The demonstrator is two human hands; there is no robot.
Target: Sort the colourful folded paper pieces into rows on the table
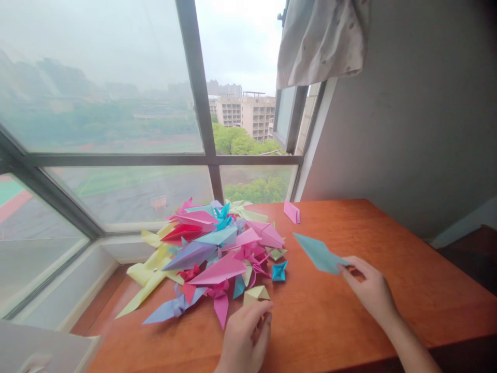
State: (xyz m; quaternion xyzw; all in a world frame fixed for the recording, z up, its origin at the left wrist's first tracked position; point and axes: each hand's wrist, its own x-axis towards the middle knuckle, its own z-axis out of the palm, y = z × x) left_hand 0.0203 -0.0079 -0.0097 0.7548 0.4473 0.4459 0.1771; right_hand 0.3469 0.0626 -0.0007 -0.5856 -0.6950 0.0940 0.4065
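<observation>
My right hand (367, 285) pinches one narrow end of a pale blue folded paper (320, 254), kite-shaped, held above the table on the right. Its wide part points left, toward the pile. At the near edge of the pile is my left hand (248, 331), loosely curled, with a small gap between thumb and index finger and nothing visible in it. Just beyond its fingertips lies a pale yellow folded paper (257, 293). A pink paper dart (220, 268) and a lilac folded paper (176, 306) lie in the pile close by.
A heap of colourful origami (209, 235) covers the left of the wooden table (349, 316). Apart from it stand a small bright blue folded piece (279, 271) and a pink one (292, 211). Large windows (128, 160) border the table's far and left sides. A curtain (322, 44) hangs above.
</observation>
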